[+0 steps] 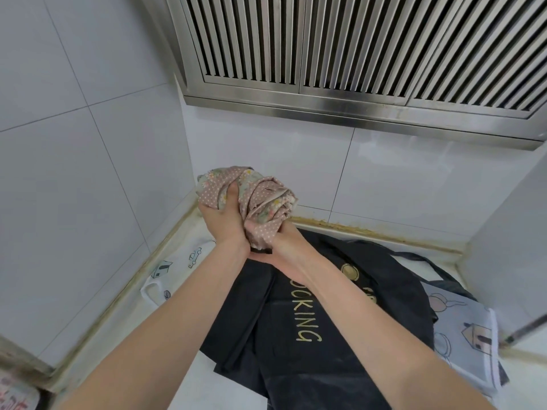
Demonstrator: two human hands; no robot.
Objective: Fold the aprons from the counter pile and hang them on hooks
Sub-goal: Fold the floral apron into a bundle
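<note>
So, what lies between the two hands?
In the head view, the bunched pink dotted apron fills the gap: left hand and right hand both grip it above the black apron.

Your forearms cover the middle of the black apron (299, 329), so its gold lettering reads only partly: "OKING". Fingertips of both hands are buried in the bunched floral apron (260, 196), can't tell how it's folded. Range hood (340, 54) is cut off top & right. Red-printed item (16, 395) at bottom-left corner is blurred & cropped, unreadable.
</note>
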